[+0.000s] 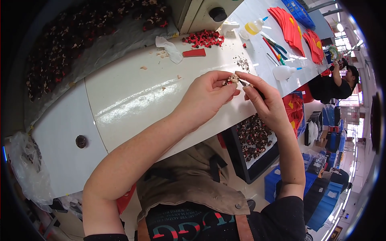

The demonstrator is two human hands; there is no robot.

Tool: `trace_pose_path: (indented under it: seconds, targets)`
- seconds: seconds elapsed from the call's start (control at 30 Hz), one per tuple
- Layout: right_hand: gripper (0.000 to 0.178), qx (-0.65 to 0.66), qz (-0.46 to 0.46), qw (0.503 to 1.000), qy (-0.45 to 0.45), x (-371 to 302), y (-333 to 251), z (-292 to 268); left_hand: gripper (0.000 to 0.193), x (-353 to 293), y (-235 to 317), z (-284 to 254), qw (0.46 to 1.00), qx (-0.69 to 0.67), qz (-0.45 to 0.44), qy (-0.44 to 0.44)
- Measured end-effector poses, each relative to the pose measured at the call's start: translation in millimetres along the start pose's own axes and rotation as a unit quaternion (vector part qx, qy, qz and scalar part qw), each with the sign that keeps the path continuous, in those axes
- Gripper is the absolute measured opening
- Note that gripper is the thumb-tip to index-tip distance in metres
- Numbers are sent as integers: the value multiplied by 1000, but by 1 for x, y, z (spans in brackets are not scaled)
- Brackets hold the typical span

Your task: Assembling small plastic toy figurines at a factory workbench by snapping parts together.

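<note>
Over the white tabletop, my left hand (207, 93) pinches a small figurine (234, 78) with a pale face and dark and red parts. My right hand (266, 99) is closed around a slim dark tool (243, 83), whose tip meets the figurine's side. What kind of tool it is I cannot make out, since my fingers cover most of it. Beyond my hands lie a heap of small red and black parts (205, 38), a flat red piece (194, 52) and a crumpled white tissue (170, 50).
Many dark figurine pieces (96, 32) cover a plastic sheet at the far left. A black tray (237, 160) of similar pieces is below my right hand. Squeeze bottles (254, 27), pliers (277, 45) and red bags (286, 30) lie at the right. A person (337, 83) works beyond.
</note>
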State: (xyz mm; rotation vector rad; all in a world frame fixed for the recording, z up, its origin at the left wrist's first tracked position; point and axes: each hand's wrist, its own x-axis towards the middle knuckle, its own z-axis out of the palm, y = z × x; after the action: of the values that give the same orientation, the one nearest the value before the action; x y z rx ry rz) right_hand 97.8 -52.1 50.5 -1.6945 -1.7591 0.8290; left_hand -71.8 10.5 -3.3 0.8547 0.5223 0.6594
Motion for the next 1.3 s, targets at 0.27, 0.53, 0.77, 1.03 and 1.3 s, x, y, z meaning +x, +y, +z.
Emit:
trace_pose_path:
  seconds: [0.27,0.53,0.77,1.03,1.3]
  targets:
    - [32,-132,-68,989,28,5,3,7,35,-6,6,-3,1000,-21,-14,10]
    - [33,-14,0,995,99,8,9,1,33,-5,-1,-2,999,38,31,-2]
    - [28,-43,23,996,72,4,10,-9,30,0,-10,4,995,73,69,-12]
    - [22,-112,83,988,71,25,22,-19,28,2,-6,4,990,112,83,-7]
    - [42,-40,-23,989,140,20,8,-41,28,-3,18,33,994,84,56,-33]
